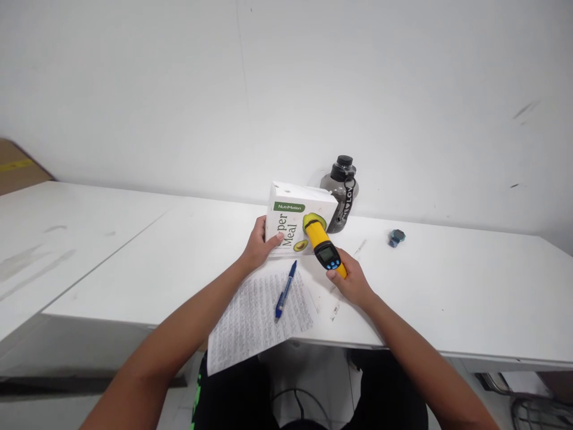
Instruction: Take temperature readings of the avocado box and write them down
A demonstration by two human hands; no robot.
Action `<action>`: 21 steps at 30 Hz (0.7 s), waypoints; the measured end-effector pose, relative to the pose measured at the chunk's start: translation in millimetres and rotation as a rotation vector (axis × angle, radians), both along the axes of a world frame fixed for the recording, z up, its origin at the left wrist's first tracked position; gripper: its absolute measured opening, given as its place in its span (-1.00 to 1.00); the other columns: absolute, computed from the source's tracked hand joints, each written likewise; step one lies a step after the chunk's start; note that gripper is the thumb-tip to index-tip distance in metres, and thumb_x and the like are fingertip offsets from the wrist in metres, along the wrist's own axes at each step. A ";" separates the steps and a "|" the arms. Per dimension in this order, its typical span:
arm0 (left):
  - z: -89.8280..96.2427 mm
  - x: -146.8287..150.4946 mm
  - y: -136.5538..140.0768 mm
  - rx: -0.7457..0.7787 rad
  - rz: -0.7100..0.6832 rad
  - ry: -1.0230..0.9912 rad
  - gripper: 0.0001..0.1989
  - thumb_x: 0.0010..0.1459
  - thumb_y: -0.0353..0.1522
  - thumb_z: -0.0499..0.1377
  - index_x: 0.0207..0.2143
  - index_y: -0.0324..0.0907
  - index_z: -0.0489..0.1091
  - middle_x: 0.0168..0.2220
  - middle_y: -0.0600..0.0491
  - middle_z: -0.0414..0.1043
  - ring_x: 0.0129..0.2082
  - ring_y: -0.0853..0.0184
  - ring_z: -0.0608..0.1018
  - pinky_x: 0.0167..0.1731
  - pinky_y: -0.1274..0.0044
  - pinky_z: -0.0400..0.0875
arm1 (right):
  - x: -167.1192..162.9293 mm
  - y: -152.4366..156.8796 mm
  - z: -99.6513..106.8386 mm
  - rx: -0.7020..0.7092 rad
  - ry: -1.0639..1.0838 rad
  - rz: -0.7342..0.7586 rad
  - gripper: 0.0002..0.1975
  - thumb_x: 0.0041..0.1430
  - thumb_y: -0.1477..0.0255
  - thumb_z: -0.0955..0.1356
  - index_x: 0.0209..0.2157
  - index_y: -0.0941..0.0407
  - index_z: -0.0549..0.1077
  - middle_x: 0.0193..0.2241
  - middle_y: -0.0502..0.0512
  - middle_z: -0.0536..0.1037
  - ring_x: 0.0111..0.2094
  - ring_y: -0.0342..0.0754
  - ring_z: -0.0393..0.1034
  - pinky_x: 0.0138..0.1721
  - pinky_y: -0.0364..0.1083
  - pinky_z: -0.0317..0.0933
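My left hand (261, 243) grips the left side of a white meal box (286, 230) with a green label and avocado pictures, thumb on its front. The box stands upright on the table. In my right hand (353, 279) is a yellow and black infrared thermometer (323, 246) with a small screen and blue buttons. Its front end points at the avocado picture and hides part of the box face; I cannot tell whether it touches. Closer to me, a blue pen (285, 292) lies on a sheet of paper (250, 316) covered in writing.
A dark translucent water bottle (344, 194) with a strap stands behind the box, near the wall. To the right on the white table (452, 275) lies a small blue and black object (396, 237). A cardboard box (20, 167) is at the far left. The paper overhangs the front edge.
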State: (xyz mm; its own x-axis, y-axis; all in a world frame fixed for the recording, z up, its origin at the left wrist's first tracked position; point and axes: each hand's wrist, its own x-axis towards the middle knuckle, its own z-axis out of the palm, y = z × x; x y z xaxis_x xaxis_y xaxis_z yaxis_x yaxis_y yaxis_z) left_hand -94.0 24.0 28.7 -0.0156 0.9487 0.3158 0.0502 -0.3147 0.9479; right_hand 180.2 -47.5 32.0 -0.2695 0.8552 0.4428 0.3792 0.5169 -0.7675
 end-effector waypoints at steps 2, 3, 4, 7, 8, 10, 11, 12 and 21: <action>-0.9 -0.6 0.6 0.007 0.000 0.006 -0.19 -0.07 0.14 0.43 0.07 -0.10 0.28 0.09 -0.16 0.56 0.10 -0.03 0.64 0.07 0.11 0.61 | 0.0 0.5 -0.9 0.011 0.006 0.000 -0.22 0.25 -0.29 0.29 0.10 0.10 0.53 -0.17 0.21 0.62 -0.21 0.14 0.52 -0.14 0.10 0.44; -1.7 -1.0 1.0 0.009 -0.002 0.010 -0.18 -0.07 0.15 0.42 0.07 -0.11 0.28 0.10 -0.17 0.55 0.09 -0.03 0.64 0.06 0.11 0.61 | 0.2 1.0 -1.8 0.019 0.013 0.003 -0.22 0.25 -0.29 0.30 0.10 0.09 0.53 -0.16 0.22 0.63 -0.21 0.14 0.52 -0.13 0.11 0.45; -2.6 -1.5 1.6 0.009 -0.005 0.013 -0.16 -0.07 0.15 0.42 0.08 -0.12 0.27 0.10 -0.18 0.55 0.09 -0.03 0.64 0.06 0.11 0.61 | 0.5 1.5 -2.9 0.028 0.022 0.007 -0.23 0.25 -0.28 0.31 0.11 0.09 0.53 -0.15 0.23 0.63 -0.20 0.15 0.53 -0.12 0.11 0.45; -4.9 -2.5 3.0 0.011 -0.019 0.020 -0.14 -0.06 0.15 0.42 0.11 -0.15 0.25 0.12 -0.21 0.54 0.09 -0.02 0.64 0.06 0.11 0.61 | 1.4 3.0 -6.2 0.058 0.044 0.013 -0.24 0.26 -0.25 0.33 0.15 0.09 0.51 -0.08 0.26 0.64 -0.14 0.19 0.55 -0.08 0.13 0.46; -5.4 -2.7 3.4 0.017 -0.022 0.022 -0.14 -0.05 0.15 0.42 0.11 -0.15 0.25 0.12 -0.21 0.54 0.09 -0.02 0.64 0.05 0.12 0.61 | 1.6 3.3 -7.0 0.062 0.045 0.010 -0.25 0.26 -0.24 0.34 0.16 0.08 0.50 -0.07 0.26 0.64 -0.13 0.20 0.55 -0.07 0.14 0.46; -5.8 -2.7 3.8 0.030 -0.022 0.030 -0.16 -0.04 0.14 0.41 0.11 -0.15 0.25 0.11 -0.21 0.54 0.09 -0.02 0.64 0.03 0.13 0.62 | 1.8 3.6 -7.9 0.063 0.040 0.000 -0.25 0.25 -0.24 0.34 0.16 0.07 0.50 -0.07 0.26 0.64 -0.12 0.21 0.55 -0.07 0.15 0.46; -5.8 -2.7 3.8 0.035 -0.019 0.031 -0.16 -0.03 0.14 0.41 0.11 -0.15 0.25 0.10 -0.20 0.55 0.08 -0.02 0.64 0.03 0.13 0.62 | 1.7 3.6 -8.0 0.061 0.037 -0.003 -0.25 0.25 -0.24 0.34 0.15 0.07 0.50 -0.07 0.26 0.64 -0.13 0.20 0.55 -0.07 0.16 0.46; -5.6 -2.7 3.7 0.038 -0.016 0.030 -0.17 -0.03 0.13 0.42 0.11 -0.15 0.26 0.10 -0.20 0.55 0.08 -0.02 0.64 0.02 0.13 0.63 | 1.7 3.6 -7.8 0.057 0.035 -0.003 -0.26 0.25 -0.24 0.34 0.14 0.07 0.51 -0.08 0.26 0.64 -0.14 0.20 0.55 -0.08 0.16 0.46; -3.6 -1.7 1.7 0.027 -0.013 0.018 -0.17 -0.05 0.12 0.43 0.10 -0.14 0.27 0.12 -0.20 0.55 0.10 -0.01 0.64 0.07 0.12 0.60 | 1.8 3.1 -4.6 0.010 0.061 -0.008 -0.33 0.23 -0.21 0.38 0.03 0.08 0.52 -0.20 0.18 0.64 -0.25 0.13 0.52 -0.18 0.09 0.45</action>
State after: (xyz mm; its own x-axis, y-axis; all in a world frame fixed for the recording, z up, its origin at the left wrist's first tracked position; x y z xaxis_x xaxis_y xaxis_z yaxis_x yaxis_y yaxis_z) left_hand -95.7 25.7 25.2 0.0024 0.9398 0.3417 0.0630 -0.3411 0.9379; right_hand 182.0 -44.4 27.4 -0.2350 0.8527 0.4665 0.3354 0.5216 -0.7845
